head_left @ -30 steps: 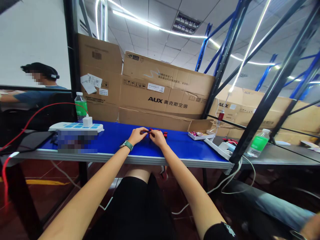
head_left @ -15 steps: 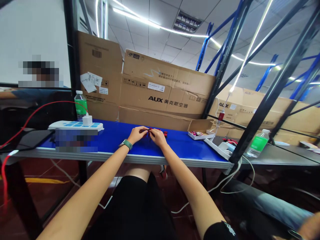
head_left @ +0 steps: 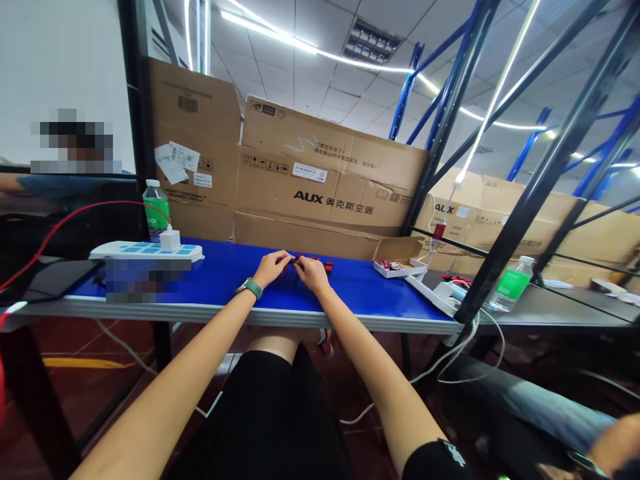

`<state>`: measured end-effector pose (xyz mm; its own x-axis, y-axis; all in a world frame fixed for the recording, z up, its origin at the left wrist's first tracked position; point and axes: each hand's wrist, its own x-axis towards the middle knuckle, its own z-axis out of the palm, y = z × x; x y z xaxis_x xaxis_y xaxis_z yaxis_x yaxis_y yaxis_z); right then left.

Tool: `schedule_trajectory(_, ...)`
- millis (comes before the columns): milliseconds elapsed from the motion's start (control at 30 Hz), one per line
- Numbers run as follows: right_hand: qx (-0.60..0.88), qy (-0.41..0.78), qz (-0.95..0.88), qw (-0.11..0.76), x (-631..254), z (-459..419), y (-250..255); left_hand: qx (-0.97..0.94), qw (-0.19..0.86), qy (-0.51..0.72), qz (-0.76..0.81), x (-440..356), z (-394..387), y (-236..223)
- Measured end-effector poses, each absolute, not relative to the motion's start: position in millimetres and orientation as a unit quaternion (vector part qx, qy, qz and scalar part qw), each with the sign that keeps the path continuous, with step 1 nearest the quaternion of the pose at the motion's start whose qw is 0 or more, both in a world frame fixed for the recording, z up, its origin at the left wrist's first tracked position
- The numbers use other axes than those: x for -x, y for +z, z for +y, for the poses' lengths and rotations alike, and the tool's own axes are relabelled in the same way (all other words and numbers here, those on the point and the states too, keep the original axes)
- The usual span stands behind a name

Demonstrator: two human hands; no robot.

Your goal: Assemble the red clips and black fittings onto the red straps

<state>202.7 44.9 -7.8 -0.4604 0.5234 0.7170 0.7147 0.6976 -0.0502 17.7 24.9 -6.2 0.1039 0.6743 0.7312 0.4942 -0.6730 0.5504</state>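
Note:
My left hand [head_left: 271, 269], with a green-banded watch on the wrist, is closed in a pinch over the blue tabletop. Right beside it, my right hand [head_left: 312, 274] is pinched too, the fingertips of both hands meeting. Between them is a small dark red and black piece [head_left: 293, 262], mostly covered by the fingers, so its kind does not show. Just beyond the right hand, more small red and black pieces [head_left: 329, 267] lie on the table.
An open white box [head_left: 399, 269] with small red and white items stands right on the blue table [head_left: 370, 287]. At left are a power strip [head_left: 145, 251] and a bottle [head_left: 156, 210]. Cardboard [head_left: 320, 193] walls the back. A co-worker's arm [head_left: 617, 443] shows lower right.
The view has shifted slightly. Both hands stay together at the small red and black piece, with only slight finger movement.

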Motion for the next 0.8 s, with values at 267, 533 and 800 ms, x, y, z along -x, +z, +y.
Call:
schedule_trajectory(267, 0.333, -0.067, -0.844, 0.415, -209.1, 50.1, -7.2, -0.747, 0.076, 0.545, 0.372, -17.0, 25.5, -7.3)
schedule_trajectory(533, 0.292, 0.018, -0.864, 0.41, -202.7, 46.3, -7.3, -0.76, 0.047, 0.524, 0.381, -14.3, 27.7, -9.6)
schedule_trajectory(800, 0.307, 0.262, -0.798, 0.448, -202.3, 55.9, -13.7, -0.789, 0.027, 0.486, 0.375, -14.8, 27.2, -12.3)
